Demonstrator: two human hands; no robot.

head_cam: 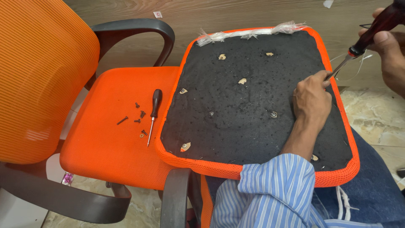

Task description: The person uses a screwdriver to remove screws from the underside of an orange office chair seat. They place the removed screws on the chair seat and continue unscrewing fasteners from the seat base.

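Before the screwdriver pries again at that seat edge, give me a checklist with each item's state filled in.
1. Tool held firmly: right hand wraps the dark-handled screwdriver. Ok.
2. Tip placed at the edge: the shaft meets the orange rim beside the left hand. Ok.
3. Fingers away from the tip: the left hand's fingertips sit right at it. Not ok.
4. Seat pad steady: it rests across the lap and the orange chair, left hand pressing down. Ok.
5. Loose screws contained: they lie scattered on the chair seat by a spare screwdriver. Not ok.
6. Staple under the tip: cannot tell.
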